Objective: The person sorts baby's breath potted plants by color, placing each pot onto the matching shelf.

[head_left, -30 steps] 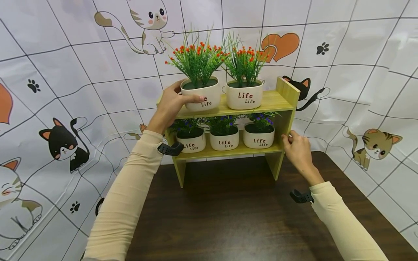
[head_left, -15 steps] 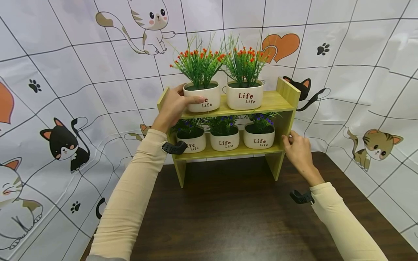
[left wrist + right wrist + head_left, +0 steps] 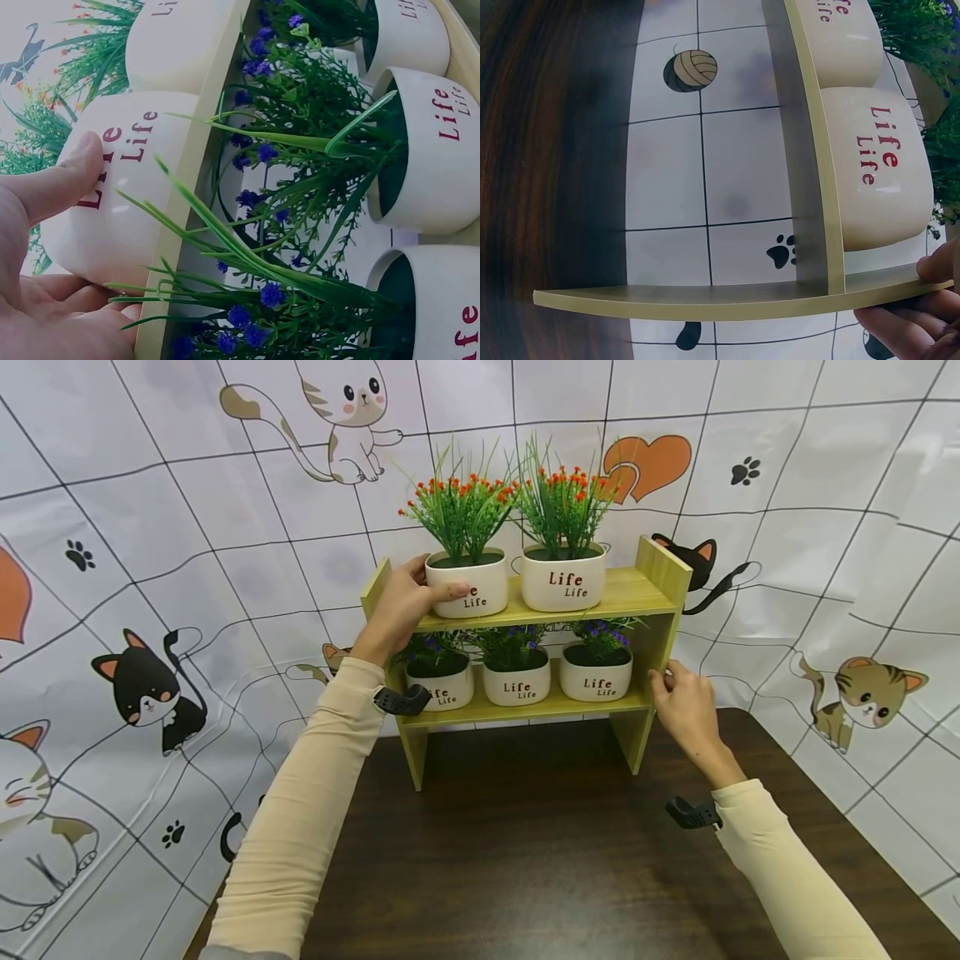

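My left hand (image 3: 397, 608) grips the left end of a white flower pot (image 3: 480, 589) with orange flowers, its thumb across the front lettering and its other fingers at the pot's end. This pot sits on the upper board of a two-tier wooden shelf (image 3: 630, 587). Beside it on the right stands a second orange-flowered pot (image 3: 562, 585). With thumb and fingers, my right hand (image 3: 684, 706) pinches the shelf's right side panel (image 3: 705, 309) near the lower board. In the left wrist view, the thumb (image 3: 75, 169) lies on the gripped pot.
Three white pots with purple flowers, including the middle pot (image 3: 517, 681), line the lower board. The shelf stands on a dark brown table (image 3: 510, 860). Behind it rises a white wall covering (image 3: 262, 527) with cat drawings.
My left hand has shifted the orange-flowered pot to the right and slightly down onto the upper board, closer to its neighbour. My right hand has stayed on the side panel.
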Demonstrator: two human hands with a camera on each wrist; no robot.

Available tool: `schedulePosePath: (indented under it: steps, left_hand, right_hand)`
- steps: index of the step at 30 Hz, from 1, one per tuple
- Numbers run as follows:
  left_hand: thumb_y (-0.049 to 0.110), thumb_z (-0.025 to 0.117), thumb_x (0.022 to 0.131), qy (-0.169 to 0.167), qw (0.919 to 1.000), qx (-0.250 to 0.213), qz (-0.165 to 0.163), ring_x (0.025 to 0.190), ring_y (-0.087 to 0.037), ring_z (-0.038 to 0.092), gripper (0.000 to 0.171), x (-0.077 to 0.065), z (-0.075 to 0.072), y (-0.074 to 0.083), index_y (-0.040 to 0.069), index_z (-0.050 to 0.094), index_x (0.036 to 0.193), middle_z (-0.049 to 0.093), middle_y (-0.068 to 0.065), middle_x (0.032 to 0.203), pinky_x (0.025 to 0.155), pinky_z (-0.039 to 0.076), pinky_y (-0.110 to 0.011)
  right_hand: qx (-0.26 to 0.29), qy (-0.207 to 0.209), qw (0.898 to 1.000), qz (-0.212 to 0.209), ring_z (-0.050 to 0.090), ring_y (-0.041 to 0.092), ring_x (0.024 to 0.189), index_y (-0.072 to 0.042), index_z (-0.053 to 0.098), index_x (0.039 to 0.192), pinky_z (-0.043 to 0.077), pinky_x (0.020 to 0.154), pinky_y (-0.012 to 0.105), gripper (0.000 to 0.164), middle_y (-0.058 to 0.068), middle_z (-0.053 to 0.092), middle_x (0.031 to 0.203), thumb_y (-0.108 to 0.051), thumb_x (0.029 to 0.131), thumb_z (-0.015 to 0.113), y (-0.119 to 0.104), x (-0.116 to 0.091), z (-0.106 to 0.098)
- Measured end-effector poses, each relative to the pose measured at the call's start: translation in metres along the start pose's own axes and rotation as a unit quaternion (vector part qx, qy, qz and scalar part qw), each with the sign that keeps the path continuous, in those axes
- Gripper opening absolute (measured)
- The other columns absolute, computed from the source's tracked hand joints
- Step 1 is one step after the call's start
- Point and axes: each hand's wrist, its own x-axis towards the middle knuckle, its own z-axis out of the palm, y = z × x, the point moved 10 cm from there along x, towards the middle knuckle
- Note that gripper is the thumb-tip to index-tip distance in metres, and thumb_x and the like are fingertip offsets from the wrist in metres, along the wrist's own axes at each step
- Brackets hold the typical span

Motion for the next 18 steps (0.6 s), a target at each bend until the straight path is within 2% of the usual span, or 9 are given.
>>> schedulePosePath:
  steps: [9, 15, 18]
  left_hand:
    - [0.024, 0.078, 0.099, -0.001, 0.9995, 0.029, -0.01, 0.129, -0.028, 0.063, 0.065, -0.0014, 0.003, -0.0002, 0.005, 0.048, 0.153, 0.062, -0.018, 0.143, 0.11, 0.054, -0.044]
    - [0.029, 0.08, 0.097, 0.0, 0.9987, 0.05, -0.011, 0.129, -0.029, 0.061, 0.074, -0.0007, 0.0023, 0.0011, 0.004, 0.043, 0.156, 0.06, -0.019, 0.145, 0.112, 0.052, -0.045]
    - [0.032, 0.082, 0.094, 0.008, 0.9978, 0.063, -0.015, 0.148, -0.028, 0.05, 0.095, -0.0017, -0.0013, 0.0025, 0.005, 0.027, 0.167, 0.045, -0.02, 0.164, 0.124, 0.042, -0.042]
  right_hand:
    - [0.006, 0.0, 1.0, 0.003, 0.072, 0.054, 0.072, 0.012, 0.072, 0.104, 0.053, 0.069, 0.067, 0.021, 0.029, 0.076, 0.083, -0.007, 0.103, 0.064, 0.0008, -0.0006, 0.0007]
    - [0.001, 0.0, 1.0, -0.006, 0.061, 0.035, 0.053, 0.012, 0.072, 0.101, 0.049, 0.057, 0.055, 0.02, 0.026, 0.075, 0.072, -0.007, 0.103, 0.065, -0.0008, -0.0007, -0.0005]
    - [0.0, -0.002, 1.0, -0.008, 0.058, 0.031, 0.051, 0.012, 0.072, 0.101, 0.047, 0.055, 0.052, 0.02, 0.026, 0.075, 0.072, -0.007, 0.103, 0.065, -0.0013, -0.0001, -0.001]
